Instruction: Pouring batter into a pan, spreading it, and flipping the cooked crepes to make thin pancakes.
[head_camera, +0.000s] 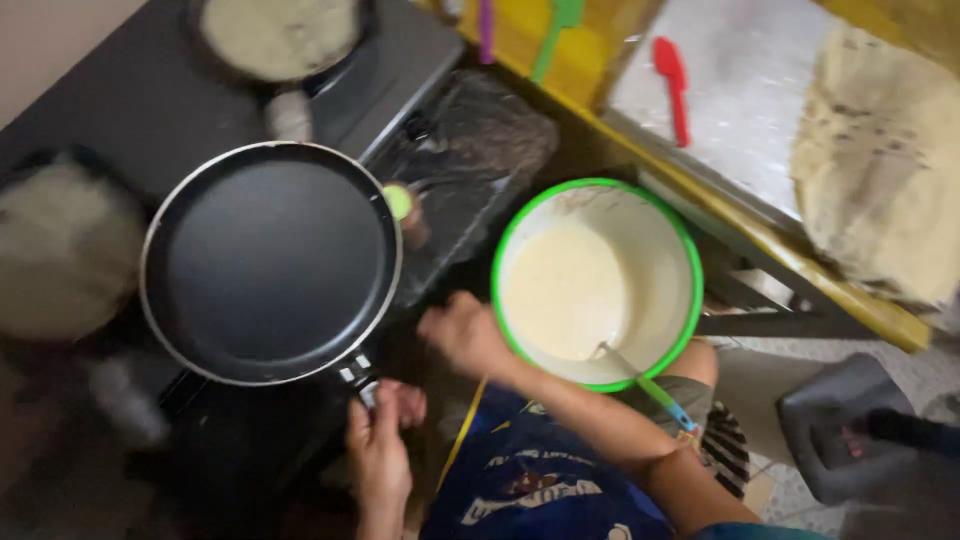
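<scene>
My left hand (378, 440) grips the handle of an empty black frying pan (270, 260) that sits on a dark stove (140, 100). Its fingers are wrapped round the handle's metal joint. My right hand (465, 335) is curled into a fist against the left rim of a white bowl with a green rim (680, 250). The bowl holds pale batter (565, 290). A ladle (640, 380) with a green and blue handle leans inside it at the near edge. My forearm runs under the bowl's near side.
A second pan with a pale flatbread (280, 35) sits at the back of the stove, another blurred flatbread (60, 250) at the left. Cooked flatbreads (880, 160) are stacked at the right. A red spatula (672, 85) lies on a grey board. A dark stool (850, 420) stands at lower right.
</scene>
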